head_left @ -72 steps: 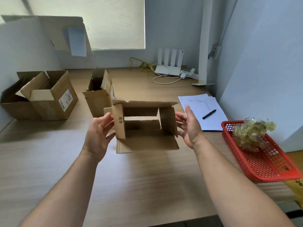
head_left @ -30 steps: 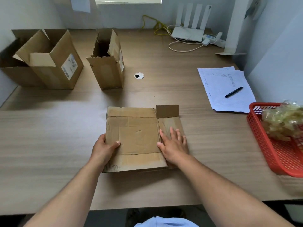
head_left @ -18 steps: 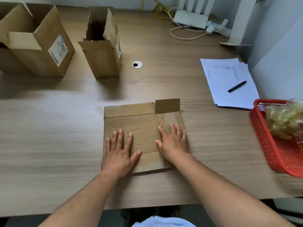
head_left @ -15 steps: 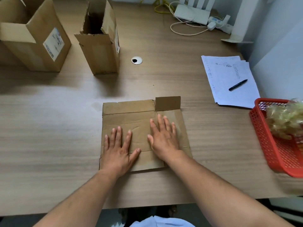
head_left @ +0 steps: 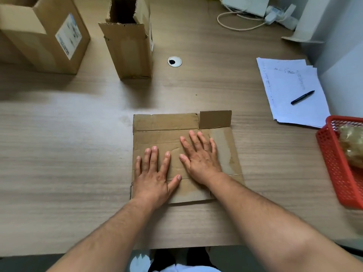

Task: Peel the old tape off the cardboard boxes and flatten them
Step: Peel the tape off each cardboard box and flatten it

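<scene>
Head view, flattened box (head_left: 165,122): it lies flat on the table (head_left: 78,146), in the near middle, with both hands on it.
Left hand (head_left: 154,173): released, fingers straight and spread, the palm presses the near left part of the cardboard.
Right hand (head_left: 200,157): also released and flat, just beside the left hand, and it presses the middle panel.
Small flap (head_left: 215,119): at the far right corner it looks darker, perhaps a little raised; I cannot tell for sure.
Other boxes: a narrow box (head_left: 129,50) and a wider box (head_left: 45,32) stand open at the far left, not yet flattened.
Red basket (head_left: 337,173): at the right edge, with a wad of old tape (head_left: 351,148) inside.
Papers (head_left: 284,81) and pen (head_left: 302,97): far right, well apart from the work.
Step, as I judge: pressing the folds down.
Risk: when the hands lift, the stiff creases may spring the panels up again.
Risk: uneven pressing may push the cardboard toward the near table edge, because the wood looks smooth.
Risk: reaching to the far boxes, an arm may knock over the narrow one.
</scene>
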The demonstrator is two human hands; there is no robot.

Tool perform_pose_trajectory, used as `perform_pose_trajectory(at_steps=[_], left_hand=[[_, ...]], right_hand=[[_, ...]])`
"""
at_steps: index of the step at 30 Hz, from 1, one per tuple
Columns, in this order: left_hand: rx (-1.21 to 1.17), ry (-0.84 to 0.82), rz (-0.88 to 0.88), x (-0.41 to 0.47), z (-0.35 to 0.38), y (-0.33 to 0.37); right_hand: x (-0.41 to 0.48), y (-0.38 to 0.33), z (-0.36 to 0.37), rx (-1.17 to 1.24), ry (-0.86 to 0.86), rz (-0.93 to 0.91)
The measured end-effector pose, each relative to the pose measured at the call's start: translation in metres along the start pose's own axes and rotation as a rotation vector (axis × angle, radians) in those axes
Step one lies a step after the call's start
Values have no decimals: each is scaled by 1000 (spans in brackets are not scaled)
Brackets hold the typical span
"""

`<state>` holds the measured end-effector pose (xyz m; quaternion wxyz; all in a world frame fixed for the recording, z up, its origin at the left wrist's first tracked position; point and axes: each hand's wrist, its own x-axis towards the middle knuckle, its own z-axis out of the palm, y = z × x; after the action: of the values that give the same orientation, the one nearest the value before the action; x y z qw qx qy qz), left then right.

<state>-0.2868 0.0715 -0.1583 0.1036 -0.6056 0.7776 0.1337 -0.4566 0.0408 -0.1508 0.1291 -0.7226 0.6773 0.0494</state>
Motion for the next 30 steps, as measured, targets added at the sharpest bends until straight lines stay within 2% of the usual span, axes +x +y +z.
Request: perform_pose_trajectory(at_steps=[3,5,7,10,14,19,22,25,30], left_hand=[[-32,-13,70,5,-9,-16],[-28,7,101,6,-17,-33],[-36,72,21,3,-23,-45],[-96,109,-186,-8,-27,-48],[-320,22,-343,-8,-31,-37],[-454,16,-393,-21,-33,-36],[-501,94,-334,-46,-28,-25],[-617,96,-272,-66,-26,-1],[-650,124,-132,-104,-28,69]], right_hand=[[-3,6,-19,193,20,-11],[-13,18,-28,285,132,102],[-32,34,-30,248,220,355],[-61,48,-26,223,97,705],[-76,50,-25,373,32,880],[-100,45,-24,528,72,923],[-126,47,-23,590,105,890],[-162,59,-27,559,173,873],[-247,100,-38,506,291,917]])
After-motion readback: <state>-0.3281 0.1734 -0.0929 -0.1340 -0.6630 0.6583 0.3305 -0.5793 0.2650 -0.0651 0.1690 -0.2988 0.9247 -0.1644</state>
